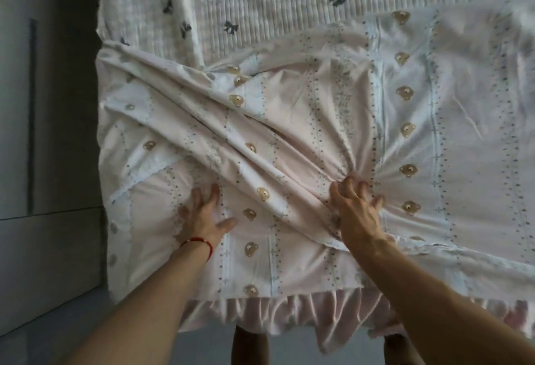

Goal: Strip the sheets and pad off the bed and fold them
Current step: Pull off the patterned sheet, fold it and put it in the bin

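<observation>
A pale pink cotton sheet printed with small tan bear faces and dotted stripes (318, 121) lies rumpled across the near part of the bed, its long diagonal folds running from far left toward near right. Its ruffled pink hem (275, 315) hangs over the near edge of the bed.

The left hand (207, 214) lies flat on the sheet at near left, fingers spread and straight, palm pressing down — it holds nothing. A thin red string bracelet (198, 242) circles that wrist, and the bare forearm reaches in from the near left corner.

The right hand (357, 205) sits just right of centre, its fingers curled and bunching a gather of the sheet; creases fan out from the fingertips (351, 183) in all directions. Its forearm stretches in from the near right, crossing the hem.

Beyond the sheet, at the far side, a white quilted ribbed pad with dark bow prints (260, 8) lies uncovered, flat on the bed. The sheet's far edge overlaps it.

To the left of the bed stands a grey wall panel (49, 104) above a grey floor (58, 321).
</observation>
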